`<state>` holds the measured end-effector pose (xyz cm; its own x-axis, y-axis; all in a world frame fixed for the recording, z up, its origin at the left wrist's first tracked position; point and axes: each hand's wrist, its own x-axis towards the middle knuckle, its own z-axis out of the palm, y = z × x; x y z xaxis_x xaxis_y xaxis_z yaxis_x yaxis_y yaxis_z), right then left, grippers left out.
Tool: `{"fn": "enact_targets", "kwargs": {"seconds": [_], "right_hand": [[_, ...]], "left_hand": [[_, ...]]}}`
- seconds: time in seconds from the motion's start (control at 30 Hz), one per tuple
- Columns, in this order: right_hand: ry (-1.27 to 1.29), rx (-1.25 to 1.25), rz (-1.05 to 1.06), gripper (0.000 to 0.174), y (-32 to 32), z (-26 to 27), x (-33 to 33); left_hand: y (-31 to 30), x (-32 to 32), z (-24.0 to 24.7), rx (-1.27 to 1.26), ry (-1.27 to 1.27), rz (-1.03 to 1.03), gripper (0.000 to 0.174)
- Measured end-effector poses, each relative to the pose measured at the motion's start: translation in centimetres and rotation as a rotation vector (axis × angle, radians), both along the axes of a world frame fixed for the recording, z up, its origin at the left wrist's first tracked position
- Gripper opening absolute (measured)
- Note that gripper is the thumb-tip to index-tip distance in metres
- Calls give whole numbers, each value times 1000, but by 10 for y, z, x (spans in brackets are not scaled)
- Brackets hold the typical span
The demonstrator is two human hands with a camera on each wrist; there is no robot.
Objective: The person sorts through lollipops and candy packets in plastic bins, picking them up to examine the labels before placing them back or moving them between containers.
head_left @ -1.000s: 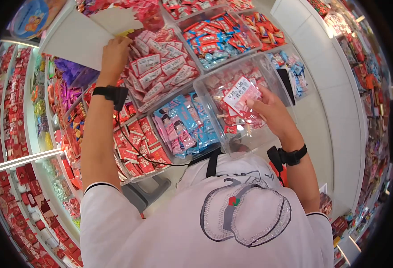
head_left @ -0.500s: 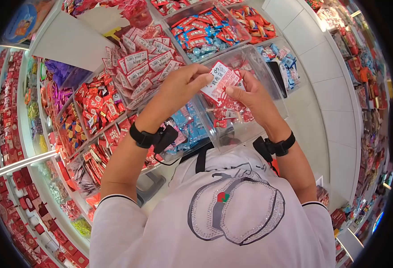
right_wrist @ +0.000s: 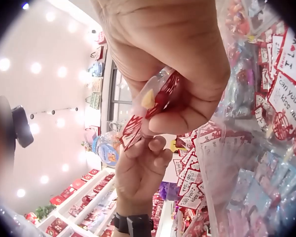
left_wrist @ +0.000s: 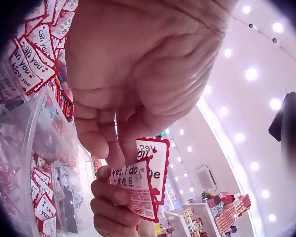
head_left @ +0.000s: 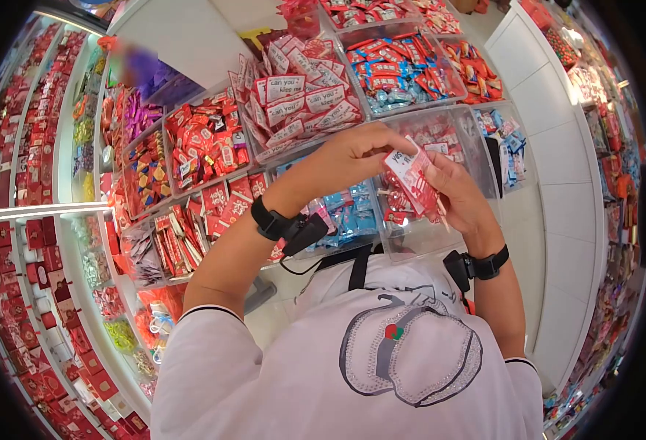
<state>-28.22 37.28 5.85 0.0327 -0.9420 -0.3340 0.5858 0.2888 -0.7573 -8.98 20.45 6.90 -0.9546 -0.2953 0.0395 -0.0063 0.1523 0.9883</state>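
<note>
Both hands meet in front of a clear plastic bin [head_left: 477, 150] of red sweets. My right hand [head_left: 440, 183] grips a small bunch of red and white heart-edged packets [head_left: 413, 178] between thumb and curled fingers. My left hand [head_left: 390, 150] pinches the top edge of the front packet. In the left wrist view that packet [left_wrist: 134, 186] reads "yes, I do", with a second one behind it. My left fingertips [left_wrist: 119, 148] hold its top and my right fingers [left_wrist: 111, 207] curl round its lower side. In the right wrist view the bunch of packets [right_wrist: 163, 95] is edge-on in my right hand, and my left hand [right_wrist: 143, 165] pinches its far end.
Open bins fill the sloping display: "can you kiss me" packets [head_left: 301, 103], blue and red sweets [head_left: 400, 66], red packets [head_left: 205, 143], pale blue packets [head_left: 348, 216]. Shelves of red boxes [head_left: 15, 183] curve along the left. A white counter wall [head_left: 565, 147] runs on the right.
My left hand came down from the upper bin and joined my right hand on the packets. Both hands then drew them slightly right and lower, nearer my chest.
</note>
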Motion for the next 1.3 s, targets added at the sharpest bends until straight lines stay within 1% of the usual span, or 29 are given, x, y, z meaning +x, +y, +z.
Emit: {"fn": "enact_targets", "kwargs": {"seconds": [0.07, 0.17, 0.27, 0.33, 0.4, 0.47, 0.57, 0.67, 0.77, 0.87, 1.07, 1.17, 1.3], "right_hand": [[2, 4, 13, 44, -1, -2, 3], [-13, -8, 11, 44, -5, 0, 6], [-17, 0, 17, 41, -5, -2, 5], [-8, 18, 5, 39, -4, -2, 2], [3, 43, -31, 36, -3, 1, 2], [-14, 49, -52, 35, 0, -2, -1], [-29, 49, -52, 34, 1, -6, -3], [-28, 44, -38, 35, 1, -8, -3], [-19, 49, -37, 35, 1, -6, -1], [-20, 34, -49, 36, 3, -6, -2], [-33, 35, -82, 32, 6, -12, -5], [-29, 47, -130, 32, 6, -13, -3], [-19, 43, -176, 35, 4, -16, 0]], "left_hand": [[-2, -2, -10, -371, 165, 55, 37], [-2, 4, 11, -452, 184, 211, 32], [-25, 20, 27, -698, 257, 334, 31], [-46, 44, 41, -531, 141, 396, 27], [-65, 70, 59, -391, -69, 588, 23], [-96, 93, 57, -600, -41, 687, 17], [-131, 116, 51, -1073, -85, 622, 17], [-148, 119, 38, -1192, -189, 568, 15], [-157, 119, 30, -1189, -241, 538, 15], [-166, 120, 34, -1247, -318, 524, 15], [-167, 114, 22, -1271, -359, 327, 22], [-168, 113, 10, -1269, -395, 284, 26], [-169, 111, 6, -1237, -387, 232, 23]]}}
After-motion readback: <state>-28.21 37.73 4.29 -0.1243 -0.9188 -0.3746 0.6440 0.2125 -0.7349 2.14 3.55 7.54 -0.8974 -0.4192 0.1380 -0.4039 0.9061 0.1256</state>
